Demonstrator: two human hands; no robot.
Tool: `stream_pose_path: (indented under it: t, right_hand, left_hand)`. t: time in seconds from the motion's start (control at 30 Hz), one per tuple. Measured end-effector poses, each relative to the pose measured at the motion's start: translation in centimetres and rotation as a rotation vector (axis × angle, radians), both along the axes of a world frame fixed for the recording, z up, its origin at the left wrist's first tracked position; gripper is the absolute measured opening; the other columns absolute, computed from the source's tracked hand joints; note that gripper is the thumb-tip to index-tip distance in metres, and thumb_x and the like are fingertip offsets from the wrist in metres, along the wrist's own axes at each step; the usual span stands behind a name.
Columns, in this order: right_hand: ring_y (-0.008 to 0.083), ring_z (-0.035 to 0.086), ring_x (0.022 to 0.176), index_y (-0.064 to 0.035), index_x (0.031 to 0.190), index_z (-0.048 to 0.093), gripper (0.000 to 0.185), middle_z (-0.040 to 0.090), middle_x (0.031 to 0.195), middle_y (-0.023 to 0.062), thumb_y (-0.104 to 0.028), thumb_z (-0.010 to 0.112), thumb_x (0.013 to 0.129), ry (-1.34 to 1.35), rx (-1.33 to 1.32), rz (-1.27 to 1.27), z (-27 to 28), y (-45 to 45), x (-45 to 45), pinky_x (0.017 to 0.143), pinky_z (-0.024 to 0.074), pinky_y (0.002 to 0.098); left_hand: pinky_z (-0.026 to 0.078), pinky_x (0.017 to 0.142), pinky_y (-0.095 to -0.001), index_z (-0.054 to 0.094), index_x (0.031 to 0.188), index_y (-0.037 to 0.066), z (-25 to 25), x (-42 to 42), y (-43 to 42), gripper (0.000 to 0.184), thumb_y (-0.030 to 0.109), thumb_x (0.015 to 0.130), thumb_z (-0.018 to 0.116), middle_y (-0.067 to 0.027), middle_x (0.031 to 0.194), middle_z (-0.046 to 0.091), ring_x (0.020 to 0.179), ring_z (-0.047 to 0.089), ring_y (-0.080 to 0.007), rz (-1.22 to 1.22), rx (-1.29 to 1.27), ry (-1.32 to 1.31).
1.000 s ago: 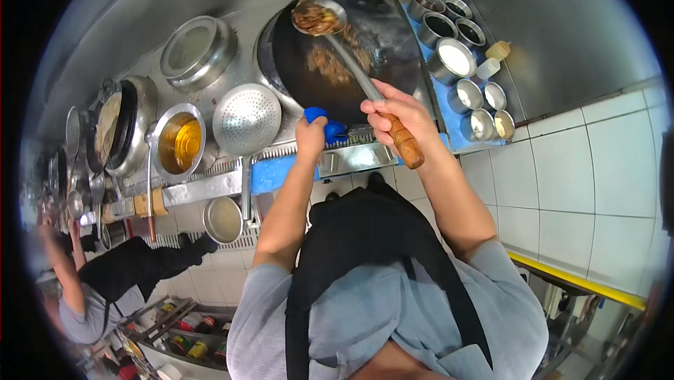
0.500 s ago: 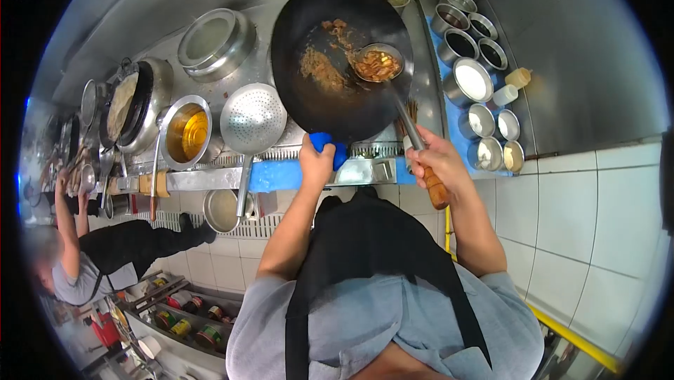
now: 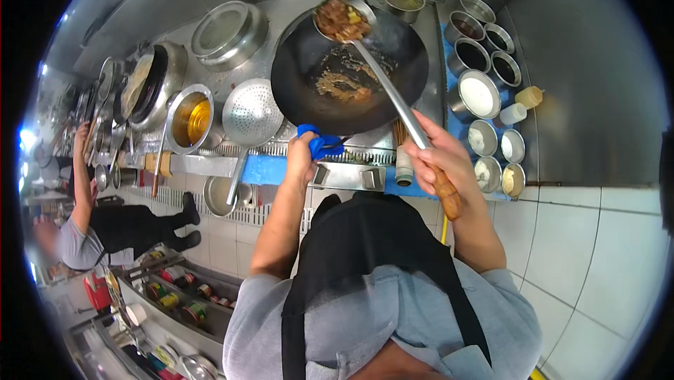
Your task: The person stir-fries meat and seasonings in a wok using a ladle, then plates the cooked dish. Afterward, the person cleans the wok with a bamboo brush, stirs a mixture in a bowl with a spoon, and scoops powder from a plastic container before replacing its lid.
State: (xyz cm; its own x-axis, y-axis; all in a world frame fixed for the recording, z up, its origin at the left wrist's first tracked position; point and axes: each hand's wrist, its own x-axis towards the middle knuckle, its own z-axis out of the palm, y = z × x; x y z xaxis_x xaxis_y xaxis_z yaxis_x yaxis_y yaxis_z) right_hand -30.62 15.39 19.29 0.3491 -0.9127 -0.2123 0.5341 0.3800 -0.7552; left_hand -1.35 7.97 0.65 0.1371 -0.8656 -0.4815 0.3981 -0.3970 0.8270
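My right hand (image 3: pixel 446 159) is wrapped round the wooden-ended handle of a long metal ladle (image 3: pixel 395 97). The ladle's bowl, heaped with brown sauced food (image 3: pixel 342 21), hangs over the far rim of a black wok (image 3: pixel 400 64). Some brown minced bits and sauce (image 3: pixel 344 87) cling to the wok's bottom. My left hand (image 3: pixel 302 157) is closed on a blue cloth (image 3: pixel 321 143) at the wok's near edge, where a dark handle end shows beside it.
Left of the wok are a perforated strainer (image 3: pixel 253 110), a pot of yellow oil (image 3: pixel 191 119) and stacked metal pans (image 3: pixel 228 35). Several seasoning tins (image 3: pixel 480 94) line the right side. A bamboo brush (image 3: pixel 402 155) stands by my right hand. Further left, a co-worker (image 3: pixel 98 240) reaches to the counter.
The filled ladle has risen from inside the wok toward its far left rim. The wok now looks less tilted toward me. The co-worker's arm has shifted.
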Motion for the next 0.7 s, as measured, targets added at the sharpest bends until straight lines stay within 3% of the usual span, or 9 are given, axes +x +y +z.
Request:
stream_pose_path:
  t: [0.07, 0.27, 0.37, 0.4, 0.47, 0.6, 0.7]
  right_hand:
    - [0.0079, 0.054, 0.061, 0.0011, 0.163, 0.022, 0.079, 0.058, 0.099, 0.0081, -0.004, 0.061, 0.094, 0.034, 0.036, 0.035, -0.7, 0.6, -2.5, 0.046, 0.0456, 0.0241]
    - [0.0098, 0.056, 0.060, -0.0065, 0.166, 0.021, 0.085, 0.058, 0.092, 0.0053, 0.000, 0.061, 0.092, 0.388, 0.220, 0.101, -1.7, 1.6, -6.5, 0.047, 0.0470, 0.0268]
    - [0.0099, 0.056, 0.060, -0.0069, 0.166, 0.021, 0.085, 0.057, 0.092, 0.0045, 0.002, 0.059, 0.092, 0.494, 0.196, 0.216, -2.4, 1.2, -7.6, 0.049, 0.0486, 0.0278]
    - [0.0099, 0.056, 0.059, -0.0071, 0.167, 0.020, 0.085, 0.057, 0.092, 0.0041, 0.002, 0.059, 0.092, 0.546, 0.170, 0.258, -2.6, 1.0, -7.5, 0.049, 0.0491, 0.0278]
    - [0.0098, 0.056, 0.059, -0.0075, 0.167, 0.020, 0.085, 0.056, 0.091, 0.0035, 0.002, 0.059, 0.092, 0.651, 0.113, 0.339, -2.9, 0.4, -6.8, 0.049, 0.0501, 0.0278]
    - [0.0093, 0.055, 0.058, -0.0076, 0.167, 0.018, 0.084, 0.055, 0.094, 0.0042, 0.001, 0.058, 0.094, 0.466, 0.054, 0.308, -1.7, -0.5, -2.6, 0.049, 0.0503, 0.0272]
    - [0.0090, 0.053, 0.057, -0.0065, 0.167, 0.018, 0.083, 0.055, 0.097, 0.0059, -0.002, 0.058, 0.094, 0.245, 0.077, 0.230, 2.2, -0.7, -1.1, 0.047, 0.0486, 0.0261]
  left_hand:
    - [0.043, 0.049, -0.0318, 0.065, 0.087, 0.005, -0.3, -1.1, 0.0, 0.007, 0.012, 0.087, 0.063, -0.0041, 0.075, 0.062, 0.059, 0.058, -0.0144, -0.014, 0.113, 0.085]
    - [0.053, 0.073, -0.0328, 0.066, 0.099, -0.003, -2.3, -3.5, 0.7, 0.018, 0.008, 0.085, 0.065, -0.0093, 0.086, 0.069, 0.078, 0.066, -0.0197, 0.146, -0.195, -0.180]
    - [0.054, 0.077, -0.0376, 0.065, 0.103, -0.004, -0.9, -3.5, 1.8, 0.024, 0.011, 0.085, 0.066, -0.0115, 0.088, 0.071, 0.082, 0.067, -0.0219, 0.153, -0.302, -0.636]
    - [0.056, 0.078, -0.0419, 0.062, 0.109, -0.006, -1.1, -3.6, 2.0, 0.032, 0.012, 0.083, 0.067, -0.0192, 0.089, 0.072, 0.081, 0.071, -0.0310, 0.168, -0.373, -0.698]
    - [0.056, 0.077, -0.0448, 0.060, 0.112, -0.007, -0.3, -3.7, 2.2, 0.036, 0.013, 0.082, 0.067, -0.0240, 0.087, 0.071, 0.080, 0.071, -0.0378, 0.125, -0.373, -0.842]
    - [0.056, 0.075, -0.0494, 0.057, 0.118, -0.008, 2.8, -4.0, 2.1, 0.044, 0.013, 0.081, 0.068, -0.0309, 0.086, 0.069, 0.080, 0.070, -0.0479, 0.028, -0.374, -1.041]
    - [0.056, 0.075, -0.0497, 0.057, 0.122, -0.008, 2.4, -3.8, 1.3, 0.047, 0.015, 0.082, 0.068, -0.0305, 0.087, 0.070, 0.080, 0.071, -0.0466, 0.057, -0.414, -1.117]
